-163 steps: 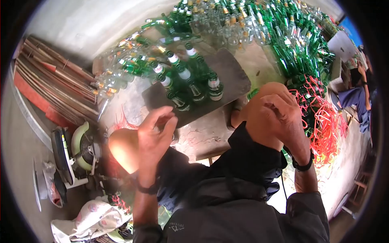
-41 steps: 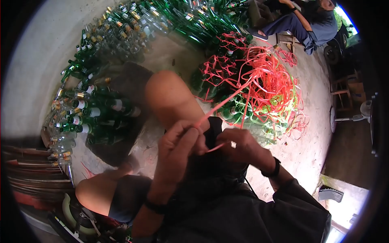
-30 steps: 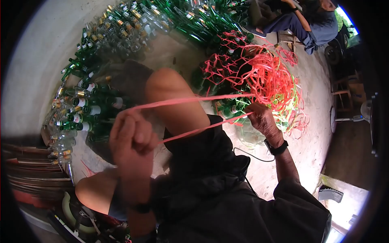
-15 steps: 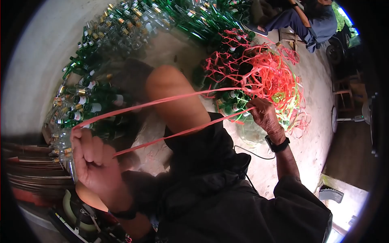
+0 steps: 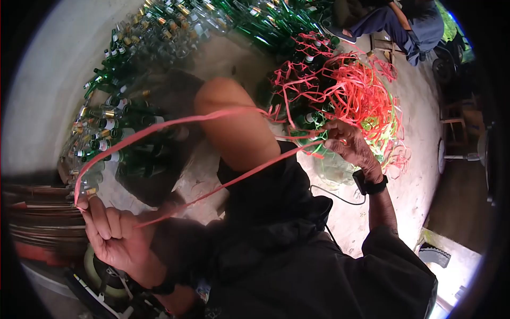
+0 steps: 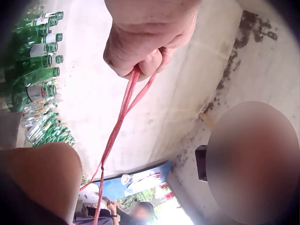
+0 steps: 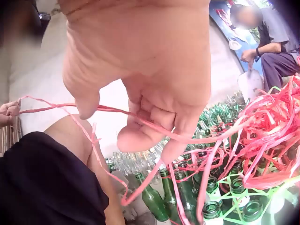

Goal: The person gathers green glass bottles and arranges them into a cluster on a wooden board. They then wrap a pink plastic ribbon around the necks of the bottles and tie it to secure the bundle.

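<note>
We see the concrete floor (image 5: 406,207) carrying crowded green bottles (image 5: 114,130) at upper left and tangled red strap (image 5: 361,95) at upper right.

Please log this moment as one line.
left hand: grips red strap | right hand: pinches same strap at tangled pile | strap: runs between hands, over knee | around: green bottles

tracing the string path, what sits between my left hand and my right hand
Your bent knee, with two runs of pink string stretched over it from left hand to right hand; the head view shows it.
</note>
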Motion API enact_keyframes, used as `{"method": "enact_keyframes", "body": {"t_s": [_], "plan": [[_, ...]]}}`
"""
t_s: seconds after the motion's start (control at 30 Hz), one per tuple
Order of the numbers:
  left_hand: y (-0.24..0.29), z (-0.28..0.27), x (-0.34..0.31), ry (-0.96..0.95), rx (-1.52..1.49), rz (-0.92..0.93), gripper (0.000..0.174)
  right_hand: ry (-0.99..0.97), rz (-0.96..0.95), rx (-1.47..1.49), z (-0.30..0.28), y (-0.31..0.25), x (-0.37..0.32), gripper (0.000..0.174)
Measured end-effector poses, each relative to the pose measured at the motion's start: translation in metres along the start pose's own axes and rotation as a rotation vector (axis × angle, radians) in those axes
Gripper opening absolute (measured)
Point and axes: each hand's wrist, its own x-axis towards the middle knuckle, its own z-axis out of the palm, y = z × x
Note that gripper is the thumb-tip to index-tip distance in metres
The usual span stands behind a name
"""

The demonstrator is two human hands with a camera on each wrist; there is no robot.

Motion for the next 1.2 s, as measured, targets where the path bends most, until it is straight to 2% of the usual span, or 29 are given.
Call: {"method": "enact_keyframes", "body": {"t_s": [0.07,0.1,0.17,0.23,0.3,0.4,0.43,0.57,0.7,0.77,0.8,1.07,1.2], "plan": [[0.007,-0.001,-0.003,-0.019,0.001,0.001,0.018,-0.075,0.176,0.235,-0.004,-0.01,0.001,0.022],[0.01,-0.001,-0.004,-0.041,0.0,0.006,0.02,-0.079,0.175,0.237,-0.006,-0.01,0.003,0.022],[0.015,0.004,-0.006,-0.04,-0.014,0.013,0.02,-0.131,0.129,0.085,-0.009,-0.007,0.003,0.016],[0.024,0.006,-0.011,-0.039,-0.015,0.034,0.02,-0.058,0.078,0.162,-0.008,-0.006,0.004,0.018],[0.032,0.012,-0.015,-0.033,-0.005,0.043,0.02,-0.061,0.106,0.043,-0.016,-0.011,0.007,0.019],[0.043,0.02,-0.024,0.033,-0.025,0.126,0.014,-0.038,0.034,0.01,-0.006,-0.017,0.011,0.019],[0.046,0.022,-0.028,0.032,-0.023,0.126,0.014,-0.016,-0.017,-0.001,-0.003,-0.015,0.012,0.017],[0.059,0.022,-0.04,-0.032,0.005,0.131,0.015,-0.018,-0.025,-0.02,0.005,-0.008,0.018,0.018],[0.068,0.016,-0.056,0.065,0.031,0.123,0.016,0.06,0.035,0.015,0.006,0.003,0.018,0.016],[0.074,0.01,-0.063,0.09,0.018,0.123,0.016,0.174,0.113,-0.035,0.003,0.01,0.016,0.017],[0.079,0.006,-0.067,0.111,0.041,0.119,0.016,0.215,0.083,-0.13,0.002,0.022,0.015,0.017],[0.108,-0.004,-0.086,0.171,0.12,0.155,0.019,0.326,0.233,-0.283,-0.003,0.066,0.01,0.021],[0.135,-0.007,-0.103,0.203,0.127,0.164,0.02,0.384,0.248,-0.204,-0.011,0.091,0.009,0.022]]}}
